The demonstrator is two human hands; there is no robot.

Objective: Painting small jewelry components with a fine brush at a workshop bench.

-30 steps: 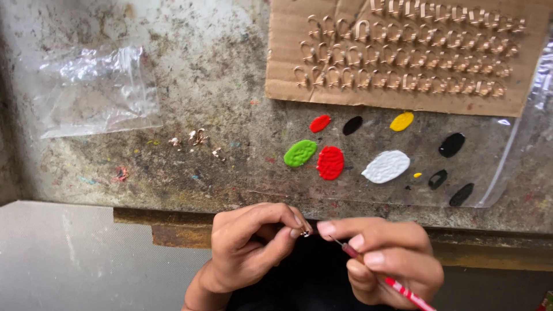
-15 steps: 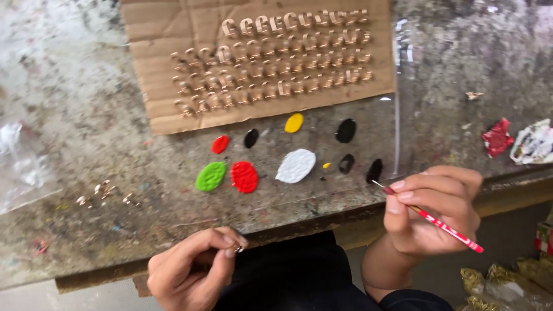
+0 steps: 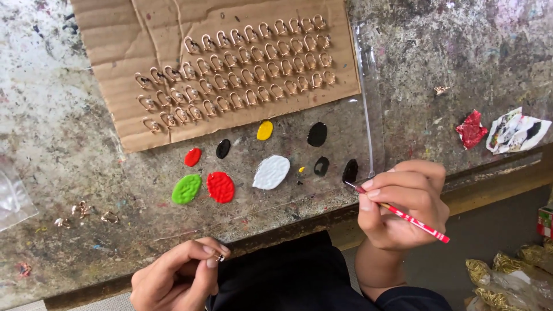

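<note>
My left hand (image 3: 180,275) is low at the bench's front edge and pinches a small gold metal piece (image 3: 219,257) between thumb and fingertips. My right hand (image 3: 405,203) holds a thin red paintbrush (image 3: 410,217), its tip (image 3: 348,184) close to a black paint blob (image 3: 349,170). Paint blobs lie on the bench in front of me: green (image 3: 186,189), large red (image 3: 220,187), white (image 3: 271,172), yellow (image 3: 265,130), small red (image 3: 193,156) and more black ones (image 3: 317,133). Behind them a cardboard sheet (image 3: 115,34) carries several rows of gold pieces (image 3: 242,69).
The worn, paint-stained bench (image 3: 461,52) has a clear plastic sheet (image 3: 371,92) right of the cardboard. A few loose gold pieces (image 3: 86,212) lie at the left near a plastic bag (image 3: 11,198). Crumpled red (image 3: 471,129) and white scraps (image 3: 515,130) sit at the right. Gold items in bags (image 3: 501,276) lie below.
The view has shifted right and nearer. My hands, together a second ago, have parted: the right hand carried the brush up toward the black paint, while the left stayed low with the gold piece.
</note>
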